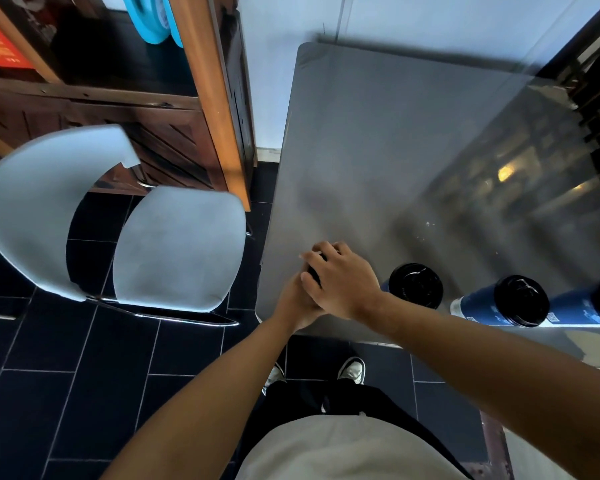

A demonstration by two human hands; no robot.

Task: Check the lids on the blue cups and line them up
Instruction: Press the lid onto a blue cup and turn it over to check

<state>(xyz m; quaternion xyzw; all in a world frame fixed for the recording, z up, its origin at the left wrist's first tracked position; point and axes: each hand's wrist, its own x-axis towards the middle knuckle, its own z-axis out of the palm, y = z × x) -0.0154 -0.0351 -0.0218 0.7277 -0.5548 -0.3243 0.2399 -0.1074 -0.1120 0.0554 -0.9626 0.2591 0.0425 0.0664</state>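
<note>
1. Our right hand (340,278) covers a cup (314,271) at the desk's (378,150) near-left corner, fingers curled on its lid; our left hand (297,301), mostly hidden, grips below.
2. Three more cups line rightward: (415,285), (492,303), and (582,308), cut off.

Four blue cups on the grey table (378,140), each under a black lid: one (314,268) mostly hidden under two hands at the near left corner, three more (415,285) (499,301) (582,308) along the near edge to the right. One pale blue chair (174,247) left of the table. Two shoes (352,369) below its near edge.
</note>
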